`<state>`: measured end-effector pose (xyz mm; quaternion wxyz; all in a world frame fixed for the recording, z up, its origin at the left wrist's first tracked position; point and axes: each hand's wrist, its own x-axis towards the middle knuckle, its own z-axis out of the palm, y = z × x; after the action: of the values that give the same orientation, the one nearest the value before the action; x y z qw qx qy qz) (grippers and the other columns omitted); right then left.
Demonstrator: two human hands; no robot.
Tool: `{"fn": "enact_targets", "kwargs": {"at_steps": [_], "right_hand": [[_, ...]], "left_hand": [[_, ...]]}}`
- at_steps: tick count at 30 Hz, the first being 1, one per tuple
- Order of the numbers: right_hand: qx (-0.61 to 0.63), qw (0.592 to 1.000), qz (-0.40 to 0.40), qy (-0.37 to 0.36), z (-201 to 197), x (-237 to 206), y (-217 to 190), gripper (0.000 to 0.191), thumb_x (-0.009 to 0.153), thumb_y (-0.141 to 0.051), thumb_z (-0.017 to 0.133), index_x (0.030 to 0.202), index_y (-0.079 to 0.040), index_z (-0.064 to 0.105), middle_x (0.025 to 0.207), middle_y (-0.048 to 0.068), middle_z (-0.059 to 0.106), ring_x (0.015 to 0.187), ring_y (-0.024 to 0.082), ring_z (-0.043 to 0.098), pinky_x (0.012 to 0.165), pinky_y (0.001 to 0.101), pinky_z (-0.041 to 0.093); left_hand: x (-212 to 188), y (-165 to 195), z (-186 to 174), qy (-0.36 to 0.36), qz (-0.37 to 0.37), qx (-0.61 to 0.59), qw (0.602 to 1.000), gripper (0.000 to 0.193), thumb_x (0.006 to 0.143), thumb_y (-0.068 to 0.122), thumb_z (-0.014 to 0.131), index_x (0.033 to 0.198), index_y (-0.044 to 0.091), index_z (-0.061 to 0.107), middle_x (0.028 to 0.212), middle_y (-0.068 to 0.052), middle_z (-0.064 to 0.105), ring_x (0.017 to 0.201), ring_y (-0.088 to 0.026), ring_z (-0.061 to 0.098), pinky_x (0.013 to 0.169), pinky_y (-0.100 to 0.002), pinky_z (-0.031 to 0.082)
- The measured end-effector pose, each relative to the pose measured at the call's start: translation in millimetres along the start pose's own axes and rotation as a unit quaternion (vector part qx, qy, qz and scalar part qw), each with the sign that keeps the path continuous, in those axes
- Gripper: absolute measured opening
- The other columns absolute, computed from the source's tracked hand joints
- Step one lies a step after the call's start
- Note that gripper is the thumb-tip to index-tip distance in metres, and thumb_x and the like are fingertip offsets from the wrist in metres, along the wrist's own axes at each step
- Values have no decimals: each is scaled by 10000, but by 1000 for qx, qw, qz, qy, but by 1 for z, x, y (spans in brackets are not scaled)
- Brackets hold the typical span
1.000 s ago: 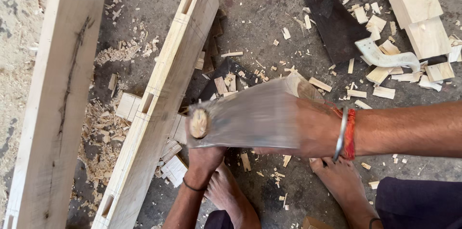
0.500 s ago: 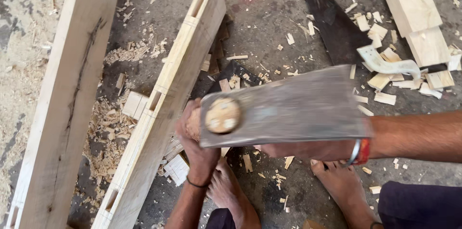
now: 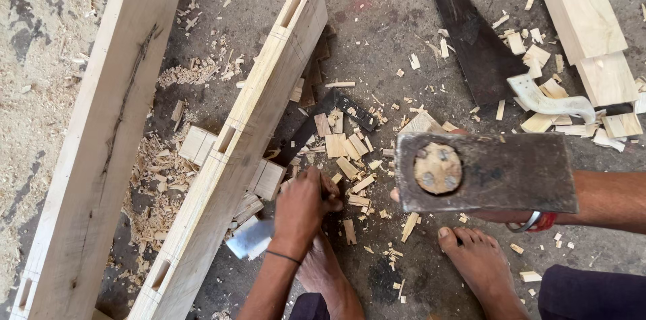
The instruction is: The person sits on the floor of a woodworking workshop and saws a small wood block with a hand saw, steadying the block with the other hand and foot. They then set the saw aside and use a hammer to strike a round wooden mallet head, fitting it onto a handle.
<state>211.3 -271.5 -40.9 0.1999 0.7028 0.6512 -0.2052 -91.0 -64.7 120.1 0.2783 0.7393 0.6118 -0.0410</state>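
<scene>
Chisel [image 3: 250, 239]: its metal blade shows just left of the left hand, low in the scene, tip beside the near edge of the beam; the handle is hidden in the fist.
Left hand [image 3: 301, 207]: closed narrow around the chisel, a dark band on the wrist, resting above a bare foot [image 3: 321, 273].
Axe [image 3: 488, 173]: flat dark head held up close to the camera, right of the left hand and well apart from the chisel; a round wooden handle end with metal wedges shows in its eye.
Right hand [image 3: 471, 214]: mostly hidden behind the axe head, gripping it; how the fingers lie I cannot tell. A metal bangle and red thread sit at the wrist.
Beam [image 3: 242, 138]: pale timber running from near left to far centre, with several rectangular mortises cut in its top.
Mortises: what lies inside them cannot be told.
Plank [image 3: 101, 125]: wider timber, left of the beam.
Chips [image 3: 350, 158]: strewn on the floor between beam and axe.
Saw [image 3: 471, 37]: dark blade, far right, its pale handle beside another plank.
</scene>
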Motion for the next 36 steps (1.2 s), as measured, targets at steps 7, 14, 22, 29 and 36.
{"fn": "enact_targets", "kwargs": {"at_steps": [7, 14, 22, 29, 36], "right_hand": [[-12, 1000, -11, 25, -6, -5, -1, 395, 1017, -482, 306, 1301, -292, 504, 1416, 30, 574, 1353, 263, 522, 1152, 420, 387], [-16, 997, -37, 70, -1, -6, 1, 389, 1007, -453, 336, 1331, -303, 490, 1381, 50, 583, 1314, 290, 532, 1119, 448, 399], [-18, 987, -68, 142, 6, -8, 4, 365, 983, -397, 388, 1321, -304, 486, 1331, 65, 609, 1259, 312, 566, 1068, 465, 433], [-10, 996, -42, 79, 0, -4, 2, 392, 1003, -434, 347, 1337, -286, 490, 1358, 67, 596, 1291, 296, 545, 1089, 447, 420], [48, 999, 15, -6, -11, -3, -1, 457, 1043, -468, 263, 1328, -217, 517, 1428, 59, 570, 1357, 271, 505, 1164, 430, 357]], "left_hand": [[1, -17, 23, 21, -2, -1, 1000, 498, 780, 302, 880, 1059, 20, 579, 908, -184, 703, 856, -336, 716, 748, -461, 578], [20, -39, -4, -10, -25, -155, 988, 243, 763, 209, 836, 987, 158, 755, 882, -43, 767, 829, -218, 767, 781, -381, 596], [7, -26, 9, 49, -17, 8, 999, 469, 722, 159, 870, 1128, 89, 646, 1234, -147, 580, 1178, -321, 589, 878, -468, 574], [7, 1, 25, -58, -1, 99, 993, 690, 736, 161, 897, 1275, -25, 509, 1303, -224, 514, 1236, -394, 524, 881, -421, 610], [15, -14, 18, -155, 64, -145, 975, 424, 791, 246, 863, 1111, 60, 657, 956, -51, 739, 901, -156, 706, 830, -285, 576]]}}
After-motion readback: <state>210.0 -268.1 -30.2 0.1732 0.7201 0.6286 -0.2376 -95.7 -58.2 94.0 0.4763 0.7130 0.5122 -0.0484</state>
